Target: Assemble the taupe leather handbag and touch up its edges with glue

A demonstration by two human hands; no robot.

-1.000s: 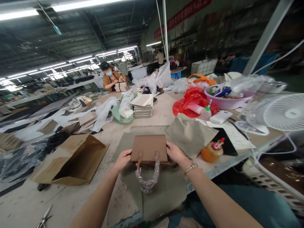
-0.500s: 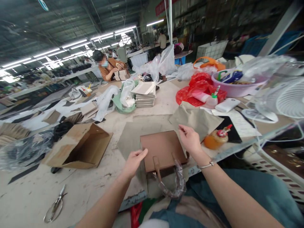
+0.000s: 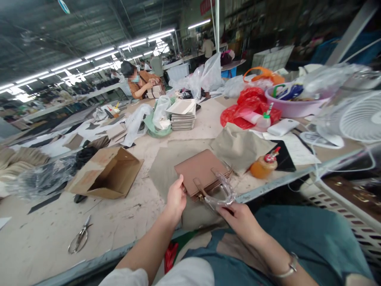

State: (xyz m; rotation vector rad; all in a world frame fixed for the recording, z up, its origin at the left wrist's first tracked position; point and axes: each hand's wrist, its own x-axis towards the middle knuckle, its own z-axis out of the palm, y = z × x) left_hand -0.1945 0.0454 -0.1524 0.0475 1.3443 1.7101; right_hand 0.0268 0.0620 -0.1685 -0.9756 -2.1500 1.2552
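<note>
A brown handbag (image 3: 201, 167) lies flat on a grey-green sheet (image 3: 162, 163) near the table's front edge. Its handles (image 3: 226, 188) are wrapped in clear plastic and point toward my body. My left hand (image 3: 177, 194) grips the bag's left edge, thumb on top and fingers partly hidden beneath. Closed around the near end of the plastic-wrapped handles is my right hand (image 3: 241, 220), its fingertips partly out of sight.
An open cardboard box (image 3: 110, 174) and scissors (image 3: 79, 238) lie to the left. A glue jar (image 3: 263, 166) and a fan (image 3: 361, 117) stand right. Farther back are stacked panels (image 3: 183, 115), a red plastic bag (image 3: 253, 105), a purple basin (image 3: 297, 105) and a co-worker (image 3: 141, 83).
My right hand has moved from the bag's far right side down to the handles and closed on them. My left hand now grips the bag's edge, and the bag has turned slightly.
</note>
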